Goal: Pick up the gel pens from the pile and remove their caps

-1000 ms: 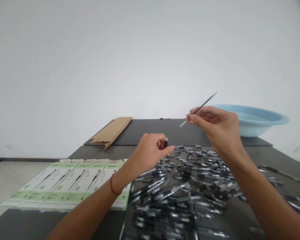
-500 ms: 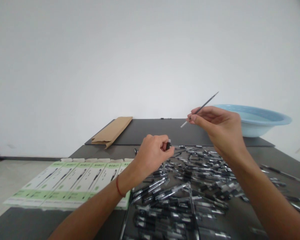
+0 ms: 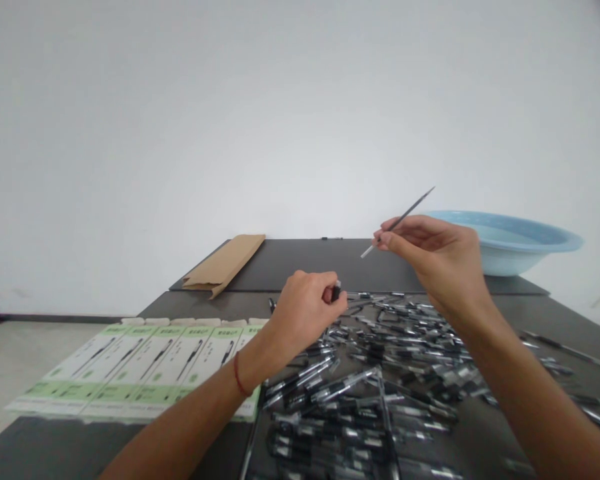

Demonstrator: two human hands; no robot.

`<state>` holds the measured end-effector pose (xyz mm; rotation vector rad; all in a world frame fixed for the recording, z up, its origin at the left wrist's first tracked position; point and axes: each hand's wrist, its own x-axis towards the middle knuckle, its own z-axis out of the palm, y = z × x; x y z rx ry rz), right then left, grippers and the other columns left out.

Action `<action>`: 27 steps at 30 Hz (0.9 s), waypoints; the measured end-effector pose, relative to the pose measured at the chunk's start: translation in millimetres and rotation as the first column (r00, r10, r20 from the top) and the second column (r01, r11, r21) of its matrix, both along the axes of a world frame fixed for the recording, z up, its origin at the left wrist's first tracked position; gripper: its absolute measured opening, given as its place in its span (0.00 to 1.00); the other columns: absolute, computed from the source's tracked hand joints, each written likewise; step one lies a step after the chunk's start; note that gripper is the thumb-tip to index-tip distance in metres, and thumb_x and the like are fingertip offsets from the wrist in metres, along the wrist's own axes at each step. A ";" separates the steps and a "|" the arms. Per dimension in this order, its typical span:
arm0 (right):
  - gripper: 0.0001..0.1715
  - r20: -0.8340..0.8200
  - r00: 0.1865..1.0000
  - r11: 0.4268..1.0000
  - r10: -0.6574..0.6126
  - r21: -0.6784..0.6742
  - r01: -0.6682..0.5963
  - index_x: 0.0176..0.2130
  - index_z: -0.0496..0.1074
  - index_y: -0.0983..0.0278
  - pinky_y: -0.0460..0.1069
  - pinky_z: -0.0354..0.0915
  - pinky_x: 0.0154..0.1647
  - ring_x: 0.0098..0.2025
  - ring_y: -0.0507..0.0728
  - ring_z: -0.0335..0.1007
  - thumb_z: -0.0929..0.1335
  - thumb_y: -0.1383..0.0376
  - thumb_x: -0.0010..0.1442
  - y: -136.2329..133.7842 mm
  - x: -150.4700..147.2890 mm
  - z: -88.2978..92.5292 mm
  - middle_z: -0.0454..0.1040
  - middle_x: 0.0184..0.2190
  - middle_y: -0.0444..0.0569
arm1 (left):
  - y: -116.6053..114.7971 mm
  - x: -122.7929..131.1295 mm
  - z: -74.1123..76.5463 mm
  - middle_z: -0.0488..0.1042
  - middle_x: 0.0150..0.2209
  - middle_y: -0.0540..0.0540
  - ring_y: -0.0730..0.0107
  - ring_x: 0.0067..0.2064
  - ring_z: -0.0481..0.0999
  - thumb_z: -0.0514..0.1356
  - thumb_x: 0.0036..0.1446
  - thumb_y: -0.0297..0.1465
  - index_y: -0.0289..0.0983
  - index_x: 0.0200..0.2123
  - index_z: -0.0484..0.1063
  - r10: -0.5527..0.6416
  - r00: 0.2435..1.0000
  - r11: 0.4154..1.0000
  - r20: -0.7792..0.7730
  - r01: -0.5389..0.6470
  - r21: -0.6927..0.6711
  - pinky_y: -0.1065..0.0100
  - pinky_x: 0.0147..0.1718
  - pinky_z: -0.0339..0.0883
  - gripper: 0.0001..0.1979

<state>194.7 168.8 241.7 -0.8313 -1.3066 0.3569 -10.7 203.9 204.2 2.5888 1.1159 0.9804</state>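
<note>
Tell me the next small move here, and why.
Probably ease the right hand, with its pen refill, toward the left hand: the refill slants pointed end up, apart from the dark-ended piece held there.

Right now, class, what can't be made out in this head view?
Head view:
Pen barrel: mostly hidden by the left hand.
Pen refill: pinched stretch hidden by the right hand.
Light blue basin: left side partly behind that hand.
Pen cartons: fine print too small.
Nearest loose pens: blurred.
</note>
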 end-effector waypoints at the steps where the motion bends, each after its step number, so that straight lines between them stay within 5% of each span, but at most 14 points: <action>1: 0.05 0.001 1.000 1.000 0.001 -0.001 -0.001 0.35 0.82 0.59 0.55 0.79 0.46 0.38 0.57 0.81 0.79 0.65 0.55 -0.2 0.1 -0.1 0.83 0.35 0.46 | 0.1 0.0 -0.4 0.68 0.20 0.53 0.76 0.23 0.63 0.61 0.60 0.34 0.38 0.21 0.63 0.001 1.000 1.000 -0.002 -0.001 0.000 0.64 0.29 0.50 0.16; 10: 0.04 0.010 1.000 1.000 0.014 -0.012 -0.014 0.34 0.82 0.59 0.54 0.79 0.45 0.38 0.58 0.82 0.79 0.65 0.55 -1.7 0.2 2.4 0.83 0.36 0.46 | 1.0 -0.9 -2.9 0.71 0.21 0.53 0.75 0.24 0.66 0.61 0.60 0.34 0.38 0.22 0.64 -0.002 1.000 1.000 -0.020 0.002 0.001 0.65 0.29 0.53 0.16; 16: 0.03 0.081 0.993 0.996 0.089 -0.023 -0.088 0.32 0.81 0.58 0.55 0.80 0.43 0.37 0.58 0.81 0.78 0.64 0.56 -10.8 -5.9 7.8 0.83 0.36 0.46 | -2.5 -0.4 0.3 0.72 0.23 0.53 0.76 0.25 0.66 0.64 0.61 0.35 0.37 0.25 0.68 -0.145 0.989 0.989 -0.016 0.145 -0.010 0.67 0.28 0.53 0.14; 19: 0.03 0.067 0.995 0.989 -0.077 0.132 0.068 0.35 0.82 0.56 0.58 0.79 0.46 0.39 0.60 0.81 0.77 0.65 0.58 -22.1 -14.3 11.1 0.83 0.36 0.46 | -3.2 -0.3 -1.3 0.75 0.26 0.52 0.75 0.27 0.68 0.66 0.62 0.39 0.37 0.29 0.73 -0.208 0.978 0.976 0.030 0.209 -0.060 0.67 0.29 0.55 0.13; 23: 0.06 0.012 0.945 0.906 -0.328 0.286 0.311 0.39 0.81 0.54 0.60 0.78 0.50 0.41 0.61 0.80 0.75 0.66 0.61 -40.3 -19.4 19.8 0.81 0.38 0.47 | -1.8 -0.1 -6.7 0.76 0.26 0.52 0.75 0.27 0.69 0.65 0.64 0.41 0.37 0.30 0.75 -0.224 0.971 0.963 0.079 0.233 -0.137 0.67 0.29 0.55 0.14; 27: 0.06 0.111 0.955 0.942 -0.274 0.233 0.243 0.38 0.81 0.55 0.58 0.78 0.48 0.40 0.61 0.80 0.75 0.67 0.61 -47.0 -13.2 24.7 0.82 0.38 0.47 | -0.7 0.5 -9.8 0.76 0.26 0.52 0.74 0.28 0.70 0.64 0.65 0.37 0.37 0.30 0.74 -0.232 0.968 0.954 0.091 0.245 -0.175 0.68 0.29 0.56 0.12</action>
